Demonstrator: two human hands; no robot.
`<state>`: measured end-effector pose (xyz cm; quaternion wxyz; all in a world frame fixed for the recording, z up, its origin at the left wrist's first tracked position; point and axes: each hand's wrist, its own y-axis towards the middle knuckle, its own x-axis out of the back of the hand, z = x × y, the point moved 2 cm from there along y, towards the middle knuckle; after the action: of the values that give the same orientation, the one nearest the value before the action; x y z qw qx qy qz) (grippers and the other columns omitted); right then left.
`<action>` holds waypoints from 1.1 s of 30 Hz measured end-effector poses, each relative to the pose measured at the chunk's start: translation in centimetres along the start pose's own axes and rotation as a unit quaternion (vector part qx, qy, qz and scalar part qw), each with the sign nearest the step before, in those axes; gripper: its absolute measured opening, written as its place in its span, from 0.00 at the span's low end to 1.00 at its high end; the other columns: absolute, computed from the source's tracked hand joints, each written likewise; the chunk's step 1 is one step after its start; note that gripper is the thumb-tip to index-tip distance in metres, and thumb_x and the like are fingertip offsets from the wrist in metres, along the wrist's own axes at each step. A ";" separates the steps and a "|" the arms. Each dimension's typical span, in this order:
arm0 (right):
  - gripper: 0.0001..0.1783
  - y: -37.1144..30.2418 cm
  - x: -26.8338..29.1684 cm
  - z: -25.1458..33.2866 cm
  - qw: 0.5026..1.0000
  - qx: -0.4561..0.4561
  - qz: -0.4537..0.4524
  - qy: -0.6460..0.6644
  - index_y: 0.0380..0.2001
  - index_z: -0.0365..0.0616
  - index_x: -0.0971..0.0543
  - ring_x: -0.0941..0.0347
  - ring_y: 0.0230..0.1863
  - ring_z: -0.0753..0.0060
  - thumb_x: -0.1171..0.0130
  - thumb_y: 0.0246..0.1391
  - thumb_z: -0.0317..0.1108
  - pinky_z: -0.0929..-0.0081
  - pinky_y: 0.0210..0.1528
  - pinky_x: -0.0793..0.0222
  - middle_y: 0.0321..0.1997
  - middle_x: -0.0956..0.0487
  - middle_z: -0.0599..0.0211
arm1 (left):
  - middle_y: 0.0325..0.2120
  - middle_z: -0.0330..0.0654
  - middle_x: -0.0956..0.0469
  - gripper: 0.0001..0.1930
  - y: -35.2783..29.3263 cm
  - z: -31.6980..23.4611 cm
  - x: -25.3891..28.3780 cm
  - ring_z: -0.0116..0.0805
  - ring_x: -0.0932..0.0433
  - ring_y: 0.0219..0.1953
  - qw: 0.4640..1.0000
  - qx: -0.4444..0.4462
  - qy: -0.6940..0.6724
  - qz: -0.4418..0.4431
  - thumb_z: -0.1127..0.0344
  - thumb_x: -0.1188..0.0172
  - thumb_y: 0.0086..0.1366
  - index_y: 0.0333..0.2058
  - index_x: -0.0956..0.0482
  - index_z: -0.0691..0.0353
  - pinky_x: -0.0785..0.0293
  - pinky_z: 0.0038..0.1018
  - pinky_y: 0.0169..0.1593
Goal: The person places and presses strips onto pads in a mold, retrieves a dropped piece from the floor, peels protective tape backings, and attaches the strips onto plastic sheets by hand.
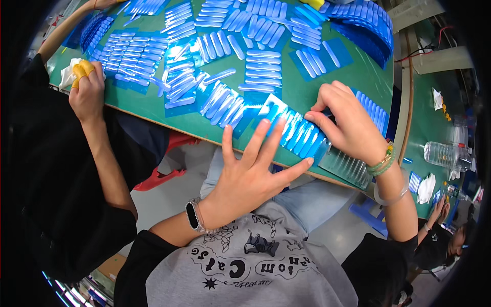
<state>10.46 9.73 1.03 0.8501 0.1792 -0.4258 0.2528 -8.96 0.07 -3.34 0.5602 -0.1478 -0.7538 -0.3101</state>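
A blue film sheet with a row of glossy, elongated clear pieces lies at the near edge of the green table. My left hand is spread over its near left part, the fingertips at or just above the sheet. At the sheet's far right edge is my right hand, its thumb and forefinger pinched together. Whatever sits between those fingertips is too small to make out. A clear ribbed plastic tray shows partly beneath my right wrist, at the sheet's right end.
Many similar sheets with strips cover the green table. Curved blue stacks stand far right. At left, a co-worker's hand wears yellow finger covers beside white tissue. A plastic bottle lies on the right-hand table.
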 end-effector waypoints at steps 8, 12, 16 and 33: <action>0.07 1.3 0.2 1.4 1.000 0.024 0.005 0.014 0.28 0.41 0.29 0.34 0.35 0.56 0.40 0.51 0.28 0.65 0.42 0.38 0.29 0.28 0.61 | 0.66 0.57 0.45 0.33 -0.8 0.0 -0.4 0.55 0.52 0.69 0.998 0.059 -0.010 0.018 0.45 0.33 0.49 0.56 0.31 0.16 0.68 0.69 0.63; 0.07 1.0 -1.7 3.0 0.997 0.049 0.063 -0.008 0.30 0.42 0.29 0.33 0.37 0.55 0.41 0.51 0.29 0.64 0.44 0.38 0.30 0.27 0.61 | 0.66 0.55 0.44 0.33 -0.8 0.1 -0.3 0.53 0.50 0.69 0.998 0.051 0.036 0.010 0.46 0.32 0.48 0.56 0.31 0.16 0.68 0.68 0.64; 0.08 1.5 -0.8 1.9 0.996 0.051 0.067 -0.040 0.26 0.41 0.29 0.33 0.38 0.55 0.39 0.49 0.30 0.63 0.43 0.38 0.30 0.27 0.60 | 0.65 0.53 0.42 0.32 -0.7 0.1 -0.2 0.50 0.48 0.68 0.998 0.053 0.038 0.015 0.49 0.33 0.49 0.55 0.29 0.17 0.68 0.68 0.64; 0.10 1.1 0.0 1.2 0.996 0.055 0.030 -0.068 0.28 0.42 0.31 0.33 0.36 0.56 0.38 0.48 0.28 0.64 0.42 0.39 0.29 0.28 0.62 | 0.65 0.56 0.43 0.33 -0.6 0.1 0.2 0.53 0.48 0.68 0.998 0.061 0.009 0.012 0.50 0.32 0.50 0.56 0.31 0.17 0.66 0.67 0.64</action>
<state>9.08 10.01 1.79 0.7998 0.2303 -0.4735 0.2883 -9.41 -0.34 -3.33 0.5789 -0.1199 -0.7641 -0.2584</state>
